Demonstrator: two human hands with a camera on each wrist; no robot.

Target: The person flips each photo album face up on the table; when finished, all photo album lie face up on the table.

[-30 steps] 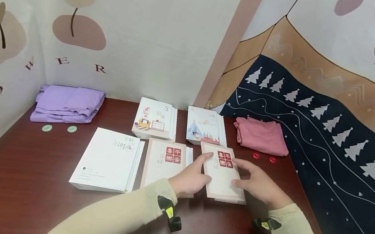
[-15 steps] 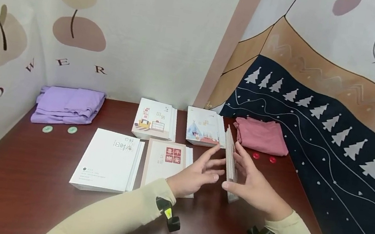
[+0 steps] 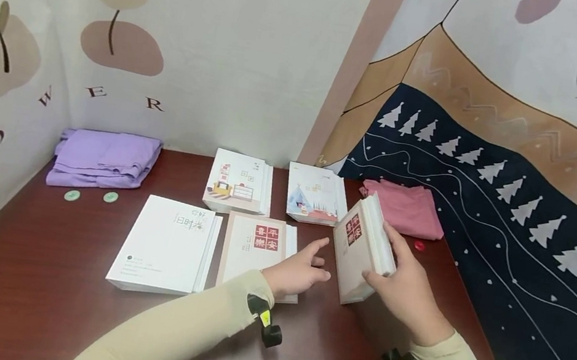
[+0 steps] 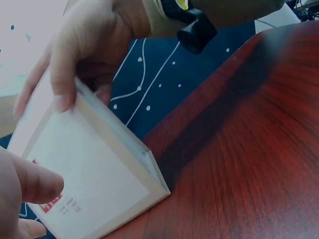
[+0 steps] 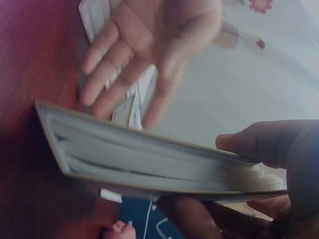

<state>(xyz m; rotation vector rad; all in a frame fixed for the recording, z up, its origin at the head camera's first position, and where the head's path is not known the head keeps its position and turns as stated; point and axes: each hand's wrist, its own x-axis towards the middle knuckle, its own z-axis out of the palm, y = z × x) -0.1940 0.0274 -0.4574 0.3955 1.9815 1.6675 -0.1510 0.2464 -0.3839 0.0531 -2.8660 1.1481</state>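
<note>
My right hand [image 3: 407,285] grips the beige book [image 3: 358,253] by its page edge, tilted up on one lower corner on the table [image 3: 26,290], just right of a matching book [image 3: 254,249] lying flat. My left hand [image 3: 297,271] hovers open beside its cover, fingers relaxed, not touching it

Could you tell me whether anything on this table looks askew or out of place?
Only the beige book stands out: the right hand holds it tilted on its lower corner, while the other books lie flat.
</note>
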